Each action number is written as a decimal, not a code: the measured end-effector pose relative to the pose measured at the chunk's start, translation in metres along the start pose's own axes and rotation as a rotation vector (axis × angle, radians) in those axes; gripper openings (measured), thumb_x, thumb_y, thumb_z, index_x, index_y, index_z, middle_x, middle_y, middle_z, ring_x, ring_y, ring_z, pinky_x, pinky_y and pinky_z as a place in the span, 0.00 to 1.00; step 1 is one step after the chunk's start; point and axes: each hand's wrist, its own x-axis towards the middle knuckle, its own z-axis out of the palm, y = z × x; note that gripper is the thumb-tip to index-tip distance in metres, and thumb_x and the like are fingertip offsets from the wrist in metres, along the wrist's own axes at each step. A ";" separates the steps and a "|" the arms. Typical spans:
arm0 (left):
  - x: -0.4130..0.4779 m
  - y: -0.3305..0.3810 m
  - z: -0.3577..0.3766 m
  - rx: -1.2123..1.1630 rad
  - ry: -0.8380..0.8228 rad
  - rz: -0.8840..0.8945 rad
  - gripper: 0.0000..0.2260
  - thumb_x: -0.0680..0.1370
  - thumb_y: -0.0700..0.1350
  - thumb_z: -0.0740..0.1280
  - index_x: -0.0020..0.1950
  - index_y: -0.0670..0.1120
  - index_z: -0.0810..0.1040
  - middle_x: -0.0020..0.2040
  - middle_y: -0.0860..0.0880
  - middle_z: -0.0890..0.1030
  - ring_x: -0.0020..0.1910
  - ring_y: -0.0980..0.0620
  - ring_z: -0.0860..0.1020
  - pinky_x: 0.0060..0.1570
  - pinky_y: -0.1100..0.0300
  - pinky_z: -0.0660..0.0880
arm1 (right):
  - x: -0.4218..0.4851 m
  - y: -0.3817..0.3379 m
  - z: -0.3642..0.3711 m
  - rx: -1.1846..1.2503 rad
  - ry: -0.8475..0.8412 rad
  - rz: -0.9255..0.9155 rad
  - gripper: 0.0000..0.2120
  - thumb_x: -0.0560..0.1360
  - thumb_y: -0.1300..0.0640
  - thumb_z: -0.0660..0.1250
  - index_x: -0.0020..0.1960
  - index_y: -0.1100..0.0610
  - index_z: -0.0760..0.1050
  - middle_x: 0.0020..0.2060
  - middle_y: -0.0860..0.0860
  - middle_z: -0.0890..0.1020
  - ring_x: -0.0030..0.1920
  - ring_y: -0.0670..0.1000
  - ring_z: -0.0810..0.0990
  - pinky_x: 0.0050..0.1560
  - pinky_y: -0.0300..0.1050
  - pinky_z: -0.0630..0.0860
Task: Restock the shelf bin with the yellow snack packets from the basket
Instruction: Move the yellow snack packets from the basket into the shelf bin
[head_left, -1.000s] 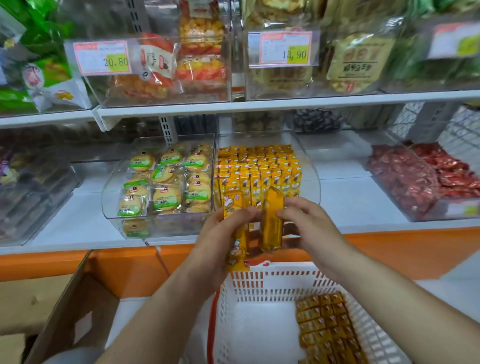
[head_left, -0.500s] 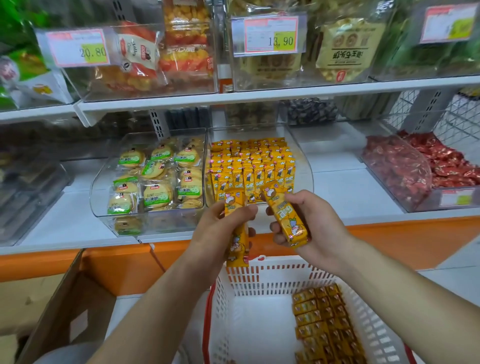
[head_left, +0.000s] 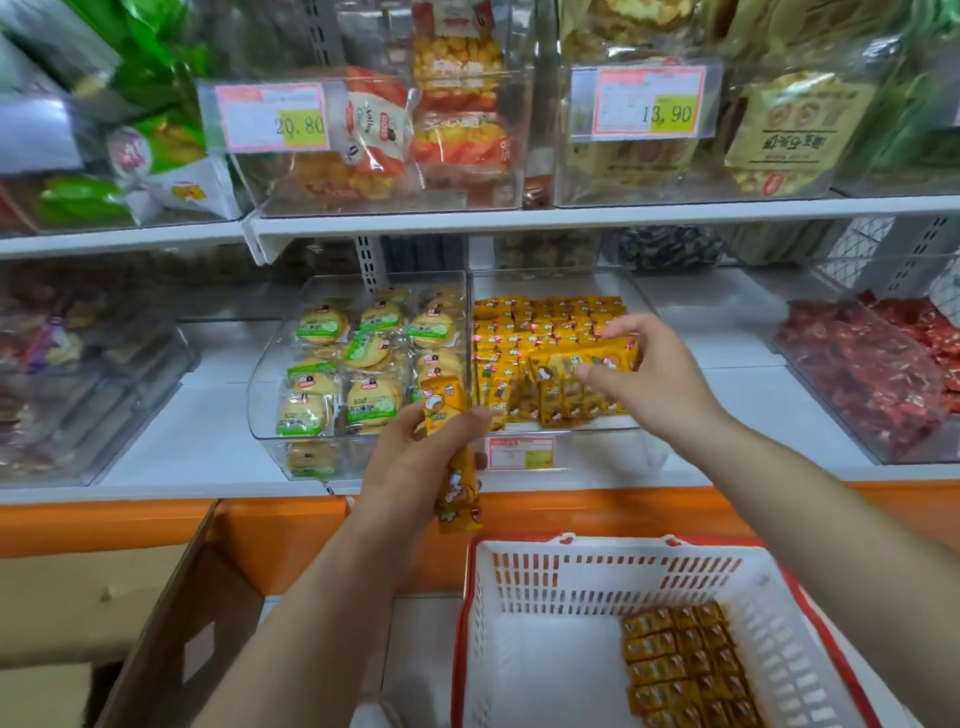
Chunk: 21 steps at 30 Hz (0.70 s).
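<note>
white basket w/ red rim sits low at front, yellow snack packets stacked in its r side; clear shelf bin above holds rows of the same; r hand over bin, fingers pinching a single packet sideways atop the rows; l hand grips upright packets by bin's l front corner

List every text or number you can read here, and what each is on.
"20.80": left price tag, in front of the orange snack bags.
"13.90": right price tag, in front of the beige bags.
Too small to read: the small tag on the shelf bin of yellow snack packets.
Blurred: print on packets and bags.
</note>
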 end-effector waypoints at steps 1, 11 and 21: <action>0.000 0.000 -0.004 -0.001 0.008 0.004 0.42 0.64 0.54 0.82 0.73 0.43 0.72 0.46 0.44 0.87 0.45 0.47 0.87 0.47 0.49 0.82 | 0.012 -0.001 0.006 -0.102 -0.010 -0.063 0.18 0.68 0.52 0.79 0.52 0.45 0.75 0.47 0.42 0.77 0.42 0.46 0.76 0.42 0.31 0.70; 0.003 -0.005 -0.029 0.079 0.022 0.022 0.19 0.71 0.52 0.77 0.59 0.51 0.79 0.44 0.46 0.87 0.42 0.50 0.87 0.39 0.54 0.81 | 0.074 0.014 0.074 -0.536 -0.289 -0.123 0.22 0.66 0.58 0.81 0.53 0.51 0.73 0.53 0.52 0.80 0.48 0.54 0.79 0.45 0.45 0.73; 0.009 -0.010 -0.026 0.067 0.002 0.019 0.24 0.70 0.53 0.77 0.63 0.49 0.78 0.49 0.43 0.86 0.39 0.52 0.86 0.34 0.60 0.79 | 0.076 0.042 0.098 -0.576 -0.266 -0.179 0.26 0.69 0.58 0.78 0.65 0.54 0.77 0.55 0.53 0.80 0.49 0.49 0.75 0.46 0.41 0.69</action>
